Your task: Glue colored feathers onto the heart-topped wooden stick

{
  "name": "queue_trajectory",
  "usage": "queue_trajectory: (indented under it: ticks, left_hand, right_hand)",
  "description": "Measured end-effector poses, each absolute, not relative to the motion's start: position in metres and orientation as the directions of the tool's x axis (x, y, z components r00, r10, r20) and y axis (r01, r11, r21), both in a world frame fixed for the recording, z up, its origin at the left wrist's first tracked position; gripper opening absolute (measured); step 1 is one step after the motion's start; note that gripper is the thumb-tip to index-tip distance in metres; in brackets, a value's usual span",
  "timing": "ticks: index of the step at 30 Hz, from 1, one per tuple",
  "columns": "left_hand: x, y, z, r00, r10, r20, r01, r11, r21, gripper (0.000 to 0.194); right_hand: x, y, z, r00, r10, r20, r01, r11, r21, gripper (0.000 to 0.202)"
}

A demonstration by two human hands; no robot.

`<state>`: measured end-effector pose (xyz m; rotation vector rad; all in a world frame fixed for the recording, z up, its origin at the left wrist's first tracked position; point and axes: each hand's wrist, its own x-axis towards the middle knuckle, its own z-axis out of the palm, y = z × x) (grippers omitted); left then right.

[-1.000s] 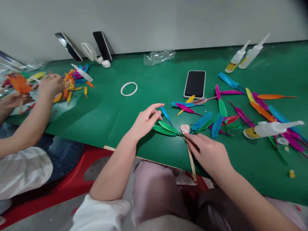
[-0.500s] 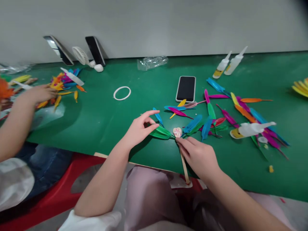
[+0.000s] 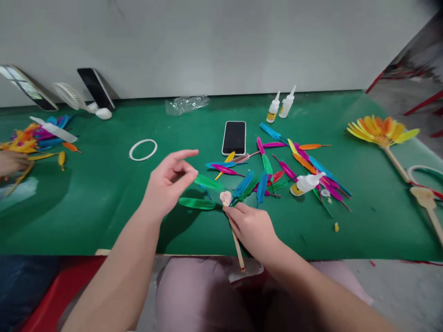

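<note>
My right hand (image 3: 251,226) pinches a wooden stick (image 3: 238,246) just below its head, a small heart-shaped piece with pinkish glitter (image 3: 225,198). The lower end of the stick sticks out past the table's front edge. Blue feathers (image 3: 243,186) fan out from the right side of the head. To the left, my left hand (image 3: 173,182) is raised, thumb and a bent finger closed on the tip of a green feather (image 3: 209,183), index finger stretched out. Below that lies another green feather (image 3: 197,203), its quill pointing at the head.
Loose coloured feathers (image 3: 301,159) and a glue bottle (image 3: 306,184) lie to the right. Behind are a phone (image 3: 234,138), two more glue bottles (image 3: 279,108) and a white ring (image 3: 143,150). A yellow-orange feather fan (image 3: 384,131) lies far right; another person's hand (image 3: 12,163) is far left.
The view has swung right, bringing the yellow-orange fan fully into sight. My left hand has moved a little away from the head, and the two green feathers now stand apart. My right hand keeps its grip.
</note>
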<state>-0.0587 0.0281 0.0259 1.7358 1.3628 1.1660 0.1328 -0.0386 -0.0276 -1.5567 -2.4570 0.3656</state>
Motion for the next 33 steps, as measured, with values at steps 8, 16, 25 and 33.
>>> queue_trajectory:
  ticks: [8,16,25,33]
  left_hand:
    - [-0.061,0.068,0.014,0.211,0.969,0.129,0.858,-0.246,0.45,0.034]
    - [0.042,0.087,0.036,0.588,0.805,0.075,0.752,-0.579,0.315,0.032]
    - [0.166,0.127,0.021,0.799,0.576,-0.173,0.561,-0.61,0.559,0.028]
    - [0.204,0.138,0.0,0.86,0.402,-0.313,0.508,-0.62,0.598,0.027]
  right_hand:
    - [0.128,-0.044,-0.027,-0.463,0.875,0.143,0.814,0.483,-0.323,0.018]
    - [0.124,-0.053,-0.028,-0.572,0.784,0.243,0.683,0.619,-0.388,0.009]
    - [0.131,-0.054,-0.017,-0.658,0.709,0.254,0.536,0.678,-0.503,0.004]
    - [0.135,-0.048,-0.014,-0.542,0.771,0.334,0.545,0.625,-0.559,0.006]
